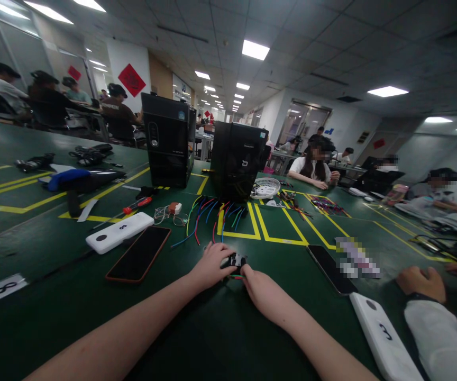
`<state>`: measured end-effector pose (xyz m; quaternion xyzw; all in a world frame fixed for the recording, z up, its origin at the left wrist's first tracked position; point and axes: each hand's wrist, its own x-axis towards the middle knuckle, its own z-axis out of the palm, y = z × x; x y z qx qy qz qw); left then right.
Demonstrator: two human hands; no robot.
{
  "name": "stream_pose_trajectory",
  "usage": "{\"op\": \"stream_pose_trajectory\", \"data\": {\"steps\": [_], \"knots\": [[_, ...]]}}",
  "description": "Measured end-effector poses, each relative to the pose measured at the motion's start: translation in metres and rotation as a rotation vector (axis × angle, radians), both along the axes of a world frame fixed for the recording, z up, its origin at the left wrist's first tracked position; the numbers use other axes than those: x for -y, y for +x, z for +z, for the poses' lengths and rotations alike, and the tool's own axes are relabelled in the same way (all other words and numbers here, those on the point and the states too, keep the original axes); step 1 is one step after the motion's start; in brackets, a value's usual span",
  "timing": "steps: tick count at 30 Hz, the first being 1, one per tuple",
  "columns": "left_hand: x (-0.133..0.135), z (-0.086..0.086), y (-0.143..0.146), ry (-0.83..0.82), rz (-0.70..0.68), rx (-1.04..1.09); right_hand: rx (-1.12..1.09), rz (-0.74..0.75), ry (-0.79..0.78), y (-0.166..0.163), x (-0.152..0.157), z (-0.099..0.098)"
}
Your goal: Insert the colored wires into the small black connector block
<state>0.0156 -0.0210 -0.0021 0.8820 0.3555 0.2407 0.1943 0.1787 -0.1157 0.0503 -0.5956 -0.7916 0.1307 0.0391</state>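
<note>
My left hand (pixel 211 266) and my right hand (pixel 261 291) meet over the green table (pixel 197 338), fingers closed on a small black-and-silver part (pixel 237 260) between them. My left fingers grip its left side, and my right fingertips press its right edge. Short red and green wires (pixel 235 277) show just below it; whether they join the part I cannot tell. Its exact kind is too small to make out. Beyond my hands lie several loose blue, red and green wires (pixel 197 225), spread in front of two black computer cases (pixel 168 143).
To the left lie a phone (pixel 139 255), a white power bank (pixel 119 233) and a red-handled screwdriver (pixel 138 204). Another phone (pixel 330 269) and power bank (pixel 385 336) are at the right, near another person's hand (pixel 421 283). A white basket (pixel 266 188) stands beyond.
</note>
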Motion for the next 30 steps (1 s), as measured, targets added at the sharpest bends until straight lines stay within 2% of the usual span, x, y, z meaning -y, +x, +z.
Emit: {"op": "stream_pose_trajectory", "data": {"steps": [5,11,15,20,23,26,30], "knots": [[0.001,0.001,-0.001,-0.002,-0.006,-0.007,-0.032,0.000,0.067,0.012,-0.004,0.006],[0.008,0.004,-0.002,0.048,-0.188,-0.025,0.050,-0.101,0.110,0.016,-0.012,-0.010],[0.007,0.002,-0.001,0.006,-0.139,0.006,0.088,-0.242,0.090,0.025,-0.018,-0.013],[0.006,0.003,-0.002,-0.012,-0.120,-0.015,0.178,-0.512,-0.040,0.074,-0.058,-0.003],[0.007,0.007,-0.004,-0.017,-0.128,-0.023,0.238,-0.757,-0.107,0.115,-0.094,0.004],[0.008,0.010,-0.006,-0.030,-0.141,-0.029,0.246,-0.863,-0.109,0.151,-0.123,0.009],[0.007,0.011,-0.007,-0.035,-0.153,-0.023,0.224,-0.939,-0.088,0.185,-0.140,0.009]]}}
